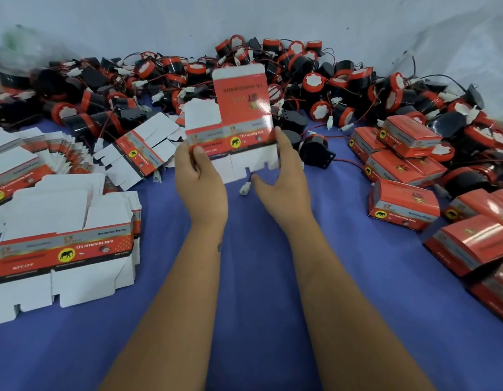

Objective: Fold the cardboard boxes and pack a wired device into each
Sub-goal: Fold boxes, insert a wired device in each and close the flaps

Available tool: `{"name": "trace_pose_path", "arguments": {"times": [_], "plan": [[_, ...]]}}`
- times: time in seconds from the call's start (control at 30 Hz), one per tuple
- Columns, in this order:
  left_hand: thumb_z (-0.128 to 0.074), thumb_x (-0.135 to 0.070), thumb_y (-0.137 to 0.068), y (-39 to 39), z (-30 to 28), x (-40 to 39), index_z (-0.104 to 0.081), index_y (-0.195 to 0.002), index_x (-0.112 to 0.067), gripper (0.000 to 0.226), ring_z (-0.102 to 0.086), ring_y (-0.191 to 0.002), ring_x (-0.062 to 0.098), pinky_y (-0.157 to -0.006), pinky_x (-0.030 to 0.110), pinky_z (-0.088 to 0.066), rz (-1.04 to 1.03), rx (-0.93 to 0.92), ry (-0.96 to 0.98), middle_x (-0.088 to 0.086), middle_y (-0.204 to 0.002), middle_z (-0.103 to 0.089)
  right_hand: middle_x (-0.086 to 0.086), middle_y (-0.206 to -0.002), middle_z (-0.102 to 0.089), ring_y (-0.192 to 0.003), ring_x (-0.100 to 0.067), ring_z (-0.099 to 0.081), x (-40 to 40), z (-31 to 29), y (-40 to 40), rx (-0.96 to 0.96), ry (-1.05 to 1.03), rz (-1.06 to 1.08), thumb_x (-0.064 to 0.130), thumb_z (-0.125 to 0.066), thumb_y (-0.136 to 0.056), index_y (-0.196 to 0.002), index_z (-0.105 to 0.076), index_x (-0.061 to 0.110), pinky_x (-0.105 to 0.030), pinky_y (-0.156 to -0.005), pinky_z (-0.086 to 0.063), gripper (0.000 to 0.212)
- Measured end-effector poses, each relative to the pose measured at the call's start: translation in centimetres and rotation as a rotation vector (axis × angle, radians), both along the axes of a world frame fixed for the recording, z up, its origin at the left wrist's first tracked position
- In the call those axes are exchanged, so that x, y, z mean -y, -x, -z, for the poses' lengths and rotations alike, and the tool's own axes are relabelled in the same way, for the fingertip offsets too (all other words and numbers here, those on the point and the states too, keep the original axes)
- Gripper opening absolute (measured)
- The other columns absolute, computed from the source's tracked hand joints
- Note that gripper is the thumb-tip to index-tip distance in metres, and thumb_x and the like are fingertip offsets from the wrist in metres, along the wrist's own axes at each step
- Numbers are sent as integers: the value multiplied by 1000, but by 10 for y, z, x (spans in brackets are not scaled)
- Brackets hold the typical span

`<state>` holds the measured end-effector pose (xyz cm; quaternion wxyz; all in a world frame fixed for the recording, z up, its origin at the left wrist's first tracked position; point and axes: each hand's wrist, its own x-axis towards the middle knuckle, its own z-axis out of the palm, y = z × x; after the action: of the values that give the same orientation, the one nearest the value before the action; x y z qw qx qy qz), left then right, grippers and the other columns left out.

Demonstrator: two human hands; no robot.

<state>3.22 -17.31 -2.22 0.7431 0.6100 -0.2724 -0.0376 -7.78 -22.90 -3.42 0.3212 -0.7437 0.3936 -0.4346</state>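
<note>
Right now both hands hold one flat, unfolded cardboard box [241,108] up above the middle of the blue tabletop [258,277], its glossy red printed face toward the camera and its white flaps hanging below. On the box's lower left, the left hand [201,182] pinches it, thumb pressed on the printed band and the other fingers behind the card. At the lower right edge, the right hand [284,176] touches it with its fingertips, thumb spread out under the bottom flaps, so its fingers sit fairly wide. Along the far edge of the tabletop, from the left corner to the right, lies a big heap of wired devices [301,80]: black round bodies with red rims, white caps, thin red and black wires and small white plugs. One such device [315,149] lies apart from the heap, just beside the right hand, with a white plug [244,189] on the cloth below the held box. On the left side of the tabletop rest stacks of flat boxes [64,249], the nearest showing a yellow elephant badge, with more fanned out behind it toward the far left. Down the right side sit folded, closed red boxes [404,204], some piled on each other. A pale wall [160,24] rises behind the heap.
</note>
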Motion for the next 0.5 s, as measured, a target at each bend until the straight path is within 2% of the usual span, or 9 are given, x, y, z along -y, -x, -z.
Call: {"name": "trace_pose_path", "arguments": {"times": [0.07,0.13,0.17,0.2,0.27,0.37,0.4,0.5], "plan": [[-45,-17,-104,-4,1,-4,-58,-115,-20,17,-59,-82,-7,-75,15,-47,71,-85,-25,-10,-96,-65,15,-135,-45,-115,14,-39,-2,-3,0,56,19,-56,20,-73,-78,-149,-26,42,-3,-77,-40,89],[-51,-18,-101,-8,-1,-7,-53,-127,-27,27,-63,-96,4,-87,23,-52,98,-195,-14,-8,-106,-69,26,-121,-48,-114,13,-42,-4,-3,0,101,48,-73,15,-73,-75,-138,-36,51,0,-80,-38,82],[-54,-18,-100,-9,-2,-9,-53,-127,-30,30,-63,-94,7,-87,28,-52,112,-280,17,-12,-101,-70,29,-116,-48,-112,11,-45,-5,-3,1,114,67,-52,14,-73,-75,-132,-41,50,-2,-81,-38,75],[-56,-17,-99,-11,-2,-11,-54,-125,-31,30,-63,-92,8,-84,32,-53,155,-381,65,-15,-96,-71,28,-113,-50,-109,8,-47,-5,-2,1,123,73,-17,12,-73,-76,-129,-51,44,-4,-82,-39,65],[-54,-14,-99,-15,-3,-12,-58,-128,-25,31,-66,-96,11,-77,31,-55,322,-555,182,-10,-104,-70,18,-110,-54,-102,6,-51,-6,-2,3,127,52,53,13,-73,-80,-124,-64,25,-7,-82,-41,48],[-46,-15,-101,-20,-5,-15,-52,-138,-15,38,-64,-104,17,-75,31,-56,542,-646,327,2,-117,-66,16,-107,-56,-95,11,-50,-11,-2,4,43,84,66,22,-75,-81,-121,-67,21,-8,-81,-43,41],[-44,-17,-102,-20,-6,-16,-54,-136,-19,35,-64,-107,18,-75,33,-56,582,-655,366,1,-117,-67,16,-106,-57,-93,10,-50,-13,-3,4,-9,108,58,25,-75,-80,-119,-68,22,-11,-80,-44,40],[-40,-24,-104,-18,-8,-18,-52,-136,-31,35,-63,-117,19,-79,36,-56,594,-612,399,-3,-125,-68,12,-109,-65,-92,-5,-58,-16,-4,5,-196,141,35,30,-72,-83,-117,-68,26,-30,-79,-51,35]]}}
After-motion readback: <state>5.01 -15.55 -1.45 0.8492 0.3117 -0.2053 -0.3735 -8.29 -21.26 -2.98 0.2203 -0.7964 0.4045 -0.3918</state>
